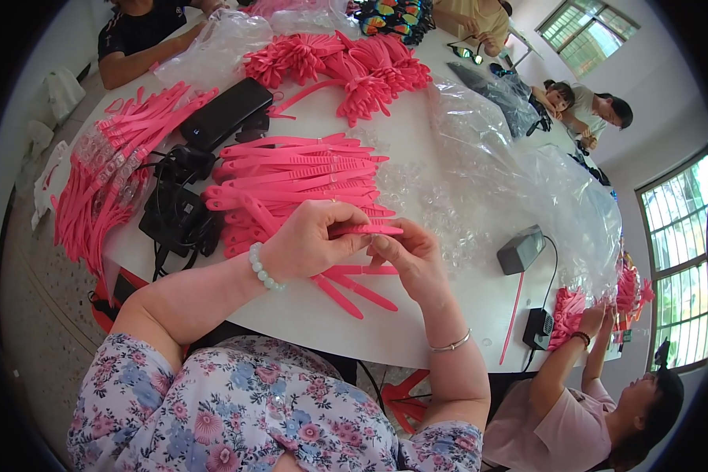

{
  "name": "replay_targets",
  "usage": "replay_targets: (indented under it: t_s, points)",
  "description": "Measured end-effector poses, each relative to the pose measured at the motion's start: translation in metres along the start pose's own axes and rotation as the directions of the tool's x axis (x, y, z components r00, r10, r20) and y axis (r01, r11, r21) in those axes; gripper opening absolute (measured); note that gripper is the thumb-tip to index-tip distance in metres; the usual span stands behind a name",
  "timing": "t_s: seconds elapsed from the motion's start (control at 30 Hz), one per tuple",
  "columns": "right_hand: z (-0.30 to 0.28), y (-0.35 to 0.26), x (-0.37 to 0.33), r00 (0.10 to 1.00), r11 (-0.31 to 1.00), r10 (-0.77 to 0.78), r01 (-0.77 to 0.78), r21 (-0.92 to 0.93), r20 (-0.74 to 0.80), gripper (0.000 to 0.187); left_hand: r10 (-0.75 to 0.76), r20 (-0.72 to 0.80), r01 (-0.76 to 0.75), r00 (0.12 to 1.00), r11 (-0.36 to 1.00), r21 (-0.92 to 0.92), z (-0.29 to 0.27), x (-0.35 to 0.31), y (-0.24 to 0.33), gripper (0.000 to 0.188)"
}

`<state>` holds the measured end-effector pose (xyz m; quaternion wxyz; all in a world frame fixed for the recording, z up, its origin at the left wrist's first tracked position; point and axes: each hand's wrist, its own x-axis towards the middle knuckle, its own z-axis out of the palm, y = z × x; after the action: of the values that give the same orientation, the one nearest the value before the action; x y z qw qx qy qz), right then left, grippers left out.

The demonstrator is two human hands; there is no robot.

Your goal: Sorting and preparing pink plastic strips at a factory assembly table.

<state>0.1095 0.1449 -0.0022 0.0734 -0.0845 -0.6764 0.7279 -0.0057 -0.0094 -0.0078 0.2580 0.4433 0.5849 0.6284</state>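
Over the near part of the table, my left hand (311, 240) and my right hand (414, 258) meet, both pinching one pink rubber strap (387, 229). The left fingers close on one stretch of it, and the right thumb and fingers press its end. Whether a small clear piece sits between the fingertips cannot be made out. Just beyond the left hand lies a heap of similar pink straps (299, 169) with ridged ends. Loose straps (346, 295) stick out beneath my hands. Right of the heap, small clear plastic pieces (421, 197) are scattered.
Left stand a black power bank (226, 114), black adapters with cables (177, 212) and straps with clear pieces (106, 177). Bundled pink straps (354, 71) lie at the far side. Right are a clear plastic bag (527, 189) and a dark grey box (521, 250). Several people sit around.
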Motion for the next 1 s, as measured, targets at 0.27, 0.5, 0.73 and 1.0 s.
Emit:
replay_targets:
  t_s: [0.27,0.5,0.73,1.0]
  points:
    - [0.001,-0.005,-0.005,0.999,0.998,-0.024,0.022,-0.05,-0.042,0.017,-0.005,-0.026,0.001,1.0,0.989,-0.148,-0.002,-0.001,0.005,0.014]
    - [-0.027,-0.052,0.001,0.886,0.931,-0.364,0.359,-0.069,-0.287,0.019,-0.036,-0.187,0.013,0.982,0.992,-0.127,-0.007,-0.002,-0.005,0.013]
    - [-0.047,-0.226,0.069,0.725,0.821,-0.414,0.559,0.119,-0.55,0.02,0.048,-0.205,-0.064,0.977,0.995,-0.071,-0.008,0.003,-0.006,0.013]
    - [0.074,-0.128,0.08,0.97,0.889,-0.21,0.241,-0.389,0.121,0.021,0.053,-0.286,-0.081,0.957,0.993,-0.088,-0.018,0.006,-0.014,0.014]
